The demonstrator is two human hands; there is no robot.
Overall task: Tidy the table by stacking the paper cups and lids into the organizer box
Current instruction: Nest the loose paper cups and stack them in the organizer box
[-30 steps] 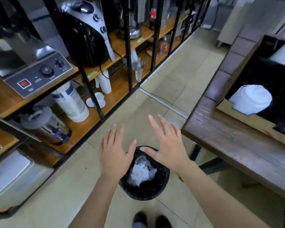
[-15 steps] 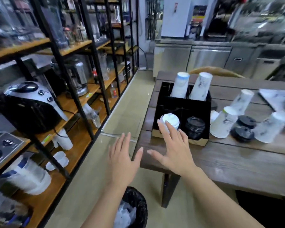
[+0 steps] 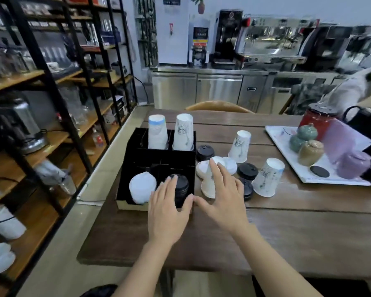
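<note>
A black organizer box [image 3: 137, 159] stands at the left end of the wooden table [image 3: 287, 232]. Its back compartments hold two stacks of upturned paper cups [image 3: 157, 132], its front ones a stack of white lids [image 3: 142, 187] and a stack of black lids [image 3: 181, 188]. To its right stand three upturned cups [image 3: 267, 177], with loose white lids [image 3: 228, 165] and black lids [image 3: 247, 170] among them. My left hand [image 3: 166, 213] hovers open over the box's front edge. My right hand [image 3: 224, 199] is open, fingers spread, in front of the nearest loose cup [image 3: 208, 185].
A white tray [image 3: 308, 176] with ceramic jars and a red canister sits at the table's right. Black metal shelving with appliances [image 3: 51, 125] lines the left side across a floor aisle. A chair back [image 3: 219, 105] shows behind the table. A black bin rim is at the bottom.
The view has swung up from the floor bin to the table. Both open hands now hover over the box front and the loose cups.
</note>
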